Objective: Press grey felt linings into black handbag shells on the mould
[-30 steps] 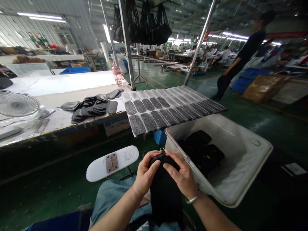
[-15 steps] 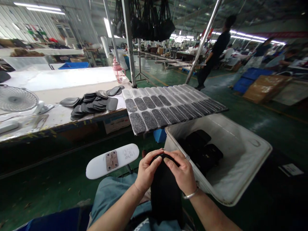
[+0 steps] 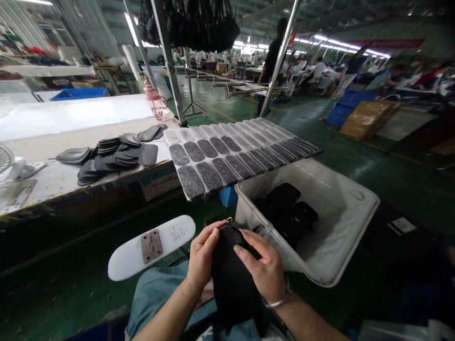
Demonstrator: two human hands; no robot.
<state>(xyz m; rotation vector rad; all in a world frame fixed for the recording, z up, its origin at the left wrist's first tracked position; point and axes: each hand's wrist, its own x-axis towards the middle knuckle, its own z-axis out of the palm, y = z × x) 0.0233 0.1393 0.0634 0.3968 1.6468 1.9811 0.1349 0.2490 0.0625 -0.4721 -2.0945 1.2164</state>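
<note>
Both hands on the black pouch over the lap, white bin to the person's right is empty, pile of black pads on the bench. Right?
Not quite: the white bin is not empty. The head view shows dark pouch-like items lying in it. The rest holds: left hand and right hand both grip the black pouch over the lap, and the pile of black pads sits on the bench.

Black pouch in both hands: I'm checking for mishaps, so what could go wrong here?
The soft black fabric pouch, pinched by the left hand and right hand, hangs over the lap and could slip to the green floor. The grey padded board overhangs the white plastic bin and could tip.
</note>
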